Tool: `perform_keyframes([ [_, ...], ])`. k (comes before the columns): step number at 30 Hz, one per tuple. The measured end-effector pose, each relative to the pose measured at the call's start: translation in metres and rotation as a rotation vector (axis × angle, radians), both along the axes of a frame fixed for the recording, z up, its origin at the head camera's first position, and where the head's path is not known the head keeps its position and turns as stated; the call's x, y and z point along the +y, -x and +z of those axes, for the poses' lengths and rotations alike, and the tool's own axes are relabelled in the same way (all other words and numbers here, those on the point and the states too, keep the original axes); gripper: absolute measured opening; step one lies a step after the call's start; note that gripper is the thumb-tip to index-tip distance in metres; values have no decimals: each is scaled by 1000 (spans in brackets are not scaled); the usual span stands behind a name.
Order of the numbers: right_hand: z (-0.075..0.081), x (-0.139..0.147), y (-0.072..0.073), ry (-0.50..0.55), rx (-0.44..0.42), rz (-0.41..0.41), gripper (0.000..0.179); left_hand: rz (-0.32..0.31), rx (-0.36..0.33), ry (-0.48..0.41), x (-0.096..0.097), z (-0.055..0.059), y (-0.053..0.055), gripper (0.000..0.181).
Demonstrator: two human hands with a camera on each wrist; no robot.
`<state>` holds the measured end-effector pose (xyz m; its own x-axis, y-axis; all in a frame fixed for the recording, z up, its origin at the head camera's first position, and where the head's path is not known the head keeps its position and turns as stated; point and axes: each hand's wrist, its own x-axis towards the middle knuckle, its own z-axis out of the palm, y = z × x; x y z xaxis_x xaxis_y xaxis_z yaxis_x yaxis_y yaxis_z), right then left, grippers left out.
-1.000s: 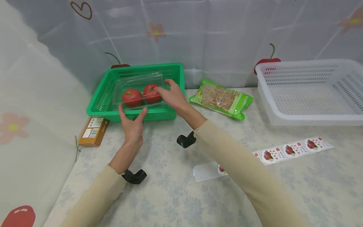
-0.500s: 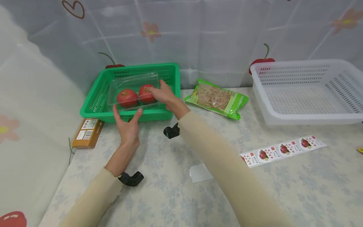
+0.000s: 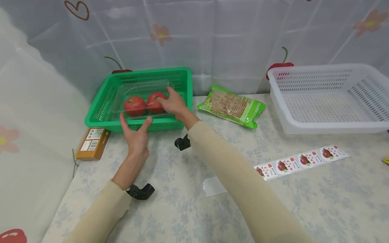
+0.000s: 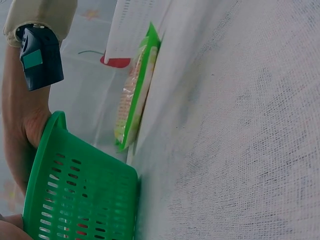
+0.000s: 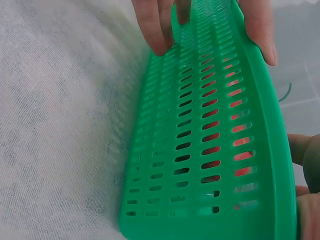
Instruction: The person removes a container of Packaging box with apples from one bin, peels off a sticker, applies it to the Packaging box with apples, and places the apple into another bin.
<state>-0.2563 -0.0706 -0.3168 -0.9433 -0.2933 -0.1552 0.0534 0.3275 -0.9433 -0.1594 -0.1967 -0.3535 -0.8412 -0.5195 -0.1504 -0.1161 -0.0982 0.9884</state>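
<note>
A clear plastic clamshell box (image 3: 123, 96) lies in the green basket (image 3: 180, 123). Inside the box sit two red apples, the left apple (image 3: 134, 105) and the right apple (image 3: 157, 102). My right hand (image 3: 175, 102) holds the box by its right end, thumb over the lid above the right apple. My left hand (image 3: 135, 138) grips the basket's front wall. Its index finger and thumb reach over the rim, while the right wrist view shows fingers (image 5: 150, 27) against the slotted outer wall. The right hand's lower fingers are hidden in the head view.
Right of the basket lies a green-edged food packet (image 3: 231, 105). A white basket (image 3: 331, 127) stands at the far right. Nearer are a sticker strip (image 3: 301, 162) and, by the basket's left front corner, an orange-brown carton (image 3: 93, 144). A curtain (image 3: 237, 44) hangs behind.
The clamshell box and its apples have settled slightly lower in the basket. My right wrist has shifted left and inward with it. The left hand stays at the rim; the head view has turned slightly.
</note>
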Motion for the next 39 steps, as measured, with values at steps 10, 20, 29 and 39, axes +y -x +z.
perform_keyframes([
  [10,-2,-1,-2,76,-94,5,92,-17,4,19,-2,-1,-5,99],
  [20,-5,2,3,214,-270,35,104,-3,1,20,0,-3,-7,97],
  [29,-5,5,2,256,-254,43,100,-3,10,25,1,-7,-7,98],
  [39,2,4,2,371,-170,-53,94,1,-7,33,-1,-6,-2,99],
])
